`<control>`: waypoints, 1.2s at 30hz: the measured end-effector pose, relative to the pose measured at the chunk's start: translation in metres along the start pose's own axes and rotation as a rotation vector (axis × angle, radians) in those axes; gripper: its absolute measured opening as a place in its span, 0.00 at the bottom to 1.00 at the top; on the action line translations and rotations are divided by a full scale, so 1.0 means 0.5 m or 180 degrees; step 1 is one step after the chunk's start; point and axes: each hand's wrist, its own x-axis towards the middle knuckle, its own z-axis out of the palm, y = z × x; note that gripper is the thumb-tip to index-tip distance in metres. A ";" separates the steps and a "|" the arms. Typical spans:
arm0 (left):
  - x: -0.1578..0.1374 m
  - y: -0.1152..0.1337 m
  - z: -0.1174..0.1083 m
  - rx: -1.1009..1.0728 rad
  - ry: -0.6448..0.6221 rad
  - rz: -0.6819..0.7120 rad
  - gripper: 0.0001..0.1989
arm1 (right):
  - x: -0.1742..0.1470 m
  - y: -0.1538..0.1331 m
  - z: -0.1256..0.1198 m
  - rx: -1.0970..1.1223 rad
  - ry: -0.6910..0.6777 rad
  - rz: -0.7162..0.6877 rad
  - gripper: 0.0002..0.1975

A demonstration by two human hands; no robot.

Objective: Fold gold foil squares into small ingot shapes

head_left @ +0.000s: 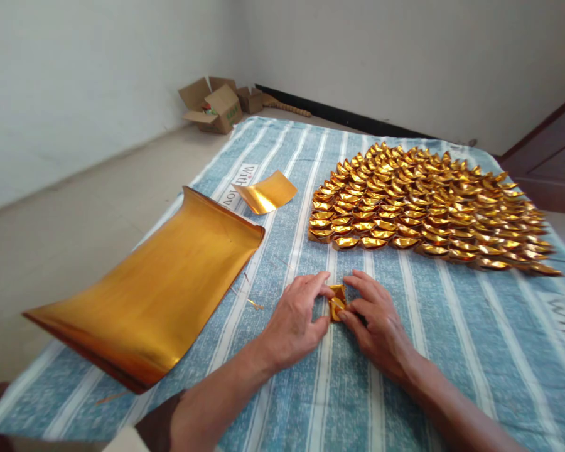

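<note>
A small piece of folded gold foil paper (338, 302) lies on the striped cloth between my hands. My left hand (301, 317) holds its left edge with thumb and fingers. From the other side, my right hand (373, 314) has its thumb and fingertips on the right part of the paper. Beyond my hands, to the right, stand rows of folded gold paper ingots (419, 201). A large curled stack of gold foil sheets (160, 282) lies to my left, with a smaller loose gold sheet (269, 191) behind it.
The blue and white striped cloth (235, 402) covers the table. A few thin gold scraps (255, 304) lie left of my hands. On the floor beyond stands an open cardboard box (221, 113) beside the wall. At the right is a dark reddish wooden piece (558, 163).
</note>
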 end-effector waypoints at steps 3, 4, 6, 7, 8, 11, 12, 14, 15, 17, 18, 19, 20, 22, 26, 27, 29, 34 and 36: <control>0.001 0.003 0.001 -0.0051 0.0044 -0.0054 0.29 | 0.000 -0.003 0.002 0.0006 0.0040 0.0061 0.12; 0.002 0.003 0.001 -0.0063 0.0070 -0.0079 0.27 | -0.001 -0.004 0.002 0.0007 0.0044 0.0081 0.12; 0.003 0.004 0.004 -0.0059 0.0129 -0.0110 0.24 | -0.001 -0.005 0.003 0.0012 0.0042 0.0118 0.12; 0.004 0.004 0.006 -0.0042 0.0159 -0.0111 0.23 | -0.001 -0.006 0.003 0.0017 0.0046 0.0137 0.12; 0.004 0.003 0.008 -0.0018 0.0191 -0.0102 0.22 | -0.002 -0.006 0.004 0.0024 0.0055 0.0152 0.12; 0.004 0.001 0.015 0.0073 0.0272 -0.0041 0.21 | -0.003 -0.007 0.006 0.0038 0.0123 0.0177 0.12; 0.003 0.000 0.017 0.0103 0.0297 -0.0025 0.21 | -0.004 -0.007 0.006 0.0033 0.0146 0.0175 0.11; 0.003 0.000 0.021 0.0147 0.0325 -0.0013 0.21 | -0.005 -0.007 0.008 0.0000 0.0172 0.0162 0.11; 0.002 -0.001 0.022 0.0162 0.0335 -0.0011 0.21 | -0.006 -0.007 0.009 -0.0025 0.0189 0.0149 0.11; 0.002 -0.001 0.023 0.0189 0.0348 -0.0010 0.22 | -0.007 -0.007 0.012 -0.0081 0.0213 0.0116 0.11; 0.003 -0.001 0.023 0.0201 0.0351 -0.0012 0.23 | -0.007 -0.006 0.013 -0.0108 0.0223 0.0102 0.11; 0.003 -0.001 0.023 0.0211 0.0355 -0.0013 0.23 | -0.007 -0.006 0.015 -0.0136 0.0220 0.0095 0.11; 0.003 -0.001 0.023 0.0220 0.0360 -0.0016 0.23 | -0.007 -0.006 0.017 -0.0163 0.0220 0.0088 0.12; 0.004 -0.001 0.022 0.0228 0.0349 -0.0025 0.23 | -0.007 -0.006 0.020 -0.0214 0.0215 0.0076 0.12; 0.005 0.001 0.018 0.0226 0.0320 0.0003 0.22 | -0.007 -0.005 0.024 -0.0299 0.0220 0.0053 0.13; 0.004 0.002 0.017 0.0222 0.0328 0.0013 0.22 | -0.007 -0.004 0.024 -0.0311 0.0213 0.0050 0.12; 0.004 0.003 0.015 0.0208 0.0347 0.0027 0.23 | -0.007 -0.004 0.024 -0.0317 0.0208 0.0030 0.12; 0.004 0.000 0.011 0.0148 0.0357 -0.0016 0.26 | -0.007 -0.003 0.023 -0.0330 0.0201 -0.0002 0.10; 0.006 -0.001 0.010 0.0135 0.0330 -0.0007 0.24 | -0.007 -0.003 0.024 -0.0347 0.0217 -0.0001 0.10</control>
